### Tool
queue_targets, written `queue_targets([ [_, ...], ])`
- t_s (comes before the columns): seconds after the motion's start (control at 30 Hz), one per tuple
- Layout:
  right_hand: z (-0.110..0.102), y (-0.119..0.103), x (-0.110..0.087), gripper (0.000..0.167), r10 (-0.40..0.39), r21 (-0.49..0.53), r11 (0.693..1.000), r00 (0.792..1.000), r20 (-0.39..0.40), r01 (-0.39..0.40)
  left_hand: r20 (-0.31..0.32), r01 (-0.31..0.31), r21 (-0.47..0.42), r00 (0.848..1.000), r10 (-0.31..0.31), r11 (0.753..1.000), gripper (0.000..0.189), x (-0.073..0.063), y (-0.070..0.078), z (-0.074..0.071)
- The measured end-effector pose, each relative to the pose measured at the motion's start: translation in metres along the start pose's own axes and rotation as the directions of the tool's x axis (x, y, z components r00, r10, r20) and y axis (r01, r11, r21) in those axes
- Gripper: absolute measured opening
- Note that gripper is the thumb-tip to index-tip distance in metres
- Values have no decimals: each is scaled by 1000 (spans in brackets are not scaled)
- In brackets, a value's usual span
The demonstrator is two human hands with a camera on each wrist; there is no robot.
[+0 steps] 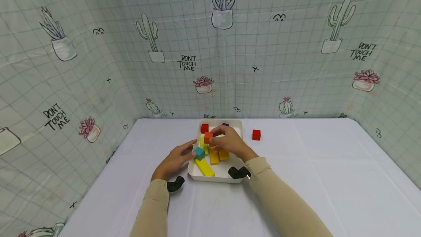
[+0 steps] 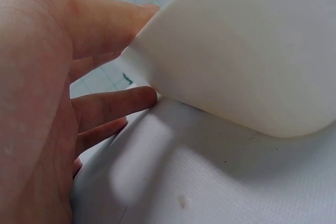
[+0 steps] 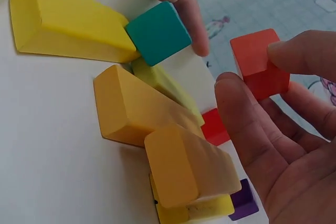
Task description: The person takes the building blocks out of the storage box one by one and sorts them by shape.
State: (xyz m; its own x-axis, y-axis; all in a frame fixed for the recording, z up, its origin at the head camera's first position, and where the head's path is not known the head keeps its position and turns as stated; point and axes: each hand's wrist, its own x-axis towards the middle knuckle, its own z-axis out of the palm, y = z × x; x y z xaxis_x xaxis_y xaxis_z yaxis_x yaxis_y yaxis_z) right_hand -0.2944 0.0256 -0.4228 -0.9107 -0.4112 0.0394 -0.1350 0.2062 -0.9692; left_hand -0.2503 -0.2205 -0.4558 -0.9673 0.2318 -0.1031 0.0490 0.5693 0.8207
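Note:
My right hand (image 1: 230, 142) pinches an orange-red cube (image 3: 257, 61) between thumb and fingers, held up over the white tray (image 1: 230, 176). My left hand (image 1: 174, 159) is at the tray's left side, its fingers fairly straight. In the left wrist view, its fingertips are right at the tray's outer wall (image 2: 241, 66). A teal cube (image 1: 199, 153) sits by the left thumb, at the end of a bright yellow block (image 1: 204, 167). Between the hands lie a yellow-green block (image 3: 168, 87) and two orange-yellow blocks, one longer (image 1: 214, 155) and one nearer the right palm (image 1: 224, 154).
A red cube (image 1: 204, 128) stands in the tray's far left corner. Behind the right hand, a purple block (image 3: 244, 200) partly shows. Another red cube (image 1: 256, 135) lies on the white tablecloth (image 1: 312, 167), right of the tray. A patterned cloth backdrop (image 1: 263, 90) rises behind the table.

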Motion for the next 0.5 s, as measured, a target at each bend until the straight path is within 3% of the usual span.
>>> queue_targets([
  [0.5,-16,-1,-13,31,-8,51,999,1000,-25,9,-9,8,18,1000,-8,1000,60,3,-2,1],
])
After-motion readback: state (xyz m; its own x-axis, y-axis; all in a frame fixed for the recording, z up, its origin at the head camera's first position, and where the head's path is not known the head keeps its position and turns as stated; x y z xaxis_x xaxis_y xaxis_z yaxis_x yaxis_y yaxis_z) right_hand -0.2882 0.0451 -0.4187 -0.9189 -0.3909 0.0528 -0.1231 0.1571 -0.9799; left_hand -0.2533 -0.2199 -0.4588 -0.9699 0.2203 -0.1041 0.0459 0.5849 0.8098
